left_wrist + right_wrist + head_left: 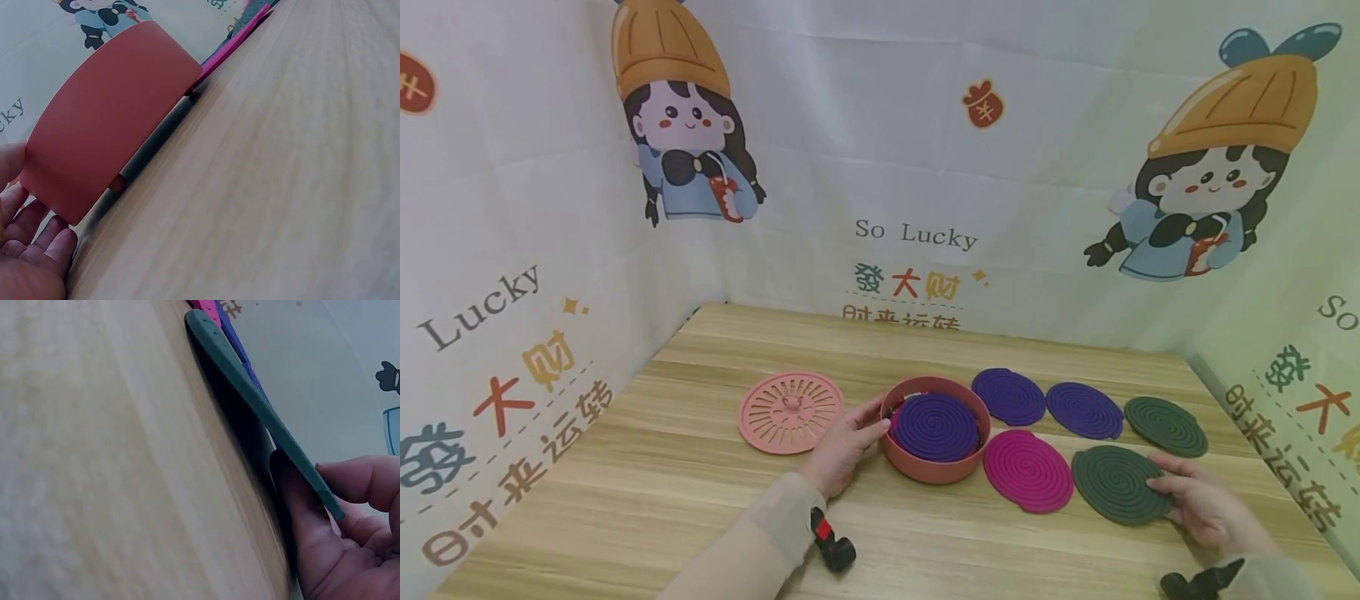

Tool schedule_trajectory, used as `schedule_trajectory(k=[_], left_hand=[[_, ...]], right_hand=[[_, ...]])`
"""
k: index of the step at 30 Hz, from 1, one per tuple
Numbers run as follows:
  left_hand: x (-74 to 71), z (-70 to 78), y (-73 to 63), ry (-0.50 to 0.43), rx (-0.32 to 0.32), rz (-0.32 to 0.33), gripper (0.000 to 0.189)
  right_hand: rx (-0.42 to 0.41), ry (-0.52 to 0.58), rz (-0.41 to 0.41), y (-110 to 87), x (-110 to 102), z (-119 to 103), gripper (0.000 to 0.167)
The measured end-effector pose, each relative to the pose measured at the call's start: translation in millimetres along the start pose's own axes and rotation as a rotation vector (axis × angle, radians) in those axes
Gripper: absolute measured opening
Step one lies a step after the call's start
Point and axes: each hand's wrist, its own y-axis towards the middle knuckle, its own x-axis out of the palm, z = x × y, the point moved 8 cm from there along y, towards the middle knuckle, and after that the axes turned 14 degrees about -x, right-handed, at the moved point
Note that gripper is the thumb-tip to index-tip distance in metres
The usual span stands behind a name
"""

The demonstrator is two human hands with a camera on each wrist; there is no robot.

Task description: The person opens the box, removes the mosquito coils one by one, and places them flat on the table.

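My left hand grips the left side of a round coral box, thumb at its rim. Inside the box lies a purple mosquito coil, with a bit of pink showing at its edge. My right hand pinches the right edge of a dark green mosquito coil between thumb and fingers. In the right wrist view that green coil stands tilted, with fingers under its near edge. The left wrist view shows the box wall and small feet beneath it, fingers curled at its lower edge.
A slotted coral lid lies left of the box. To the box's right are a magenta coil, a purple coil, another purple coil and a second green coil. Printed cloth hangs behind the wooden table.
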Motion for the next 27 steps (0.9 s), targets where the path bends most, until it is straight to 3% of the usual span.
schedule_trajectory(k=[4,6,16,27], left_hand=[[0.1,0.4,-0.5,0.0,0.0,0.0,0.051],[-0.4,0.0,-0.8,-0.002,-0.004,0.003,0.051],[-1.8,-1.4,0.9,0.0,-0.002,0.008,0.05],[-1.4,-1.1,-0.4,0.012,0.003,0.012,0.05]], right_hand=[[0.021,-0.107,-0.01,4.6,0,-1,0.064],[0.018,-0.163,-0.016,6.2,1,-4,0.069],[0.007,-0.44,0.004,2.6,5,-16,0.064],[0.01,-0.599,0.005,0.2,2,-21,0.061]])
